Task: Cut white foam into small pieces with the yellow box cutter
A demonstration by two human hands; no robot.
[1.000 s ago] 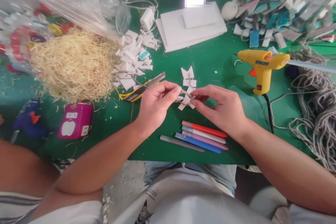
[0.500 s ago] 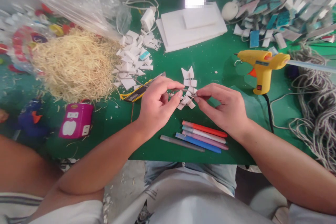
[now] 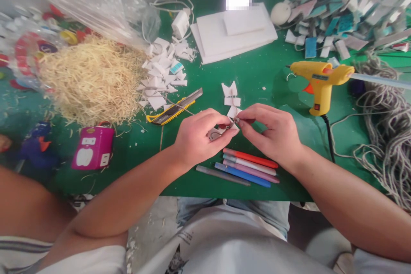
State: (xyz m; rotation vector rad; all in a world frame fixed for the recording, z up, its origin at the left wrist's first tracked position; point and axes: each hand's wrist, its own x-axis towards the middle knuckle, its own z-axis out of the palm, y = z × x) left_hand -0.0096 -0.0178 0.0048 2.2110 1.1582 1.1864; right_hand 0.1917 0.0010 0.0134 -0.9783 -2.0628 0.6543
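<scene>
Over the green table (image 3: 263,72), my left hand (image 3: 197,137) and my right hand (image 3: 272,132) meet fingertip to fingertip. Between them they pinch a short grey string (image 3: 224,127), partly hidden by my left fingers. Just behind the fingertips lie small white cut foam pieces (image 3: 231,94). A row of coloured marker pens (image 3: 247,167) lies in front of my hands, near the table's front edge. A yellow utility knife (image 3: 173,109) with its blade out rests to the left of my left hand.
A yellow glue gun (image 3: 321,79) stands at the right, its cord running down. Grey yarn (image 3: 385,137) piles at far right. A straw heap (image 3: 90,79), plastic bag (image 3: 90,4), pink box (image 3: 93,147), white foam sheets (image 3: 234,30) and foam scraps (image 3: 163,68) surround the middle.
My left hand dropped lower and toward me, uncovering the knife's blade tip. Both hands' fingertips closed in together on the string; the foam pieces behind them stayed put.
</scene>
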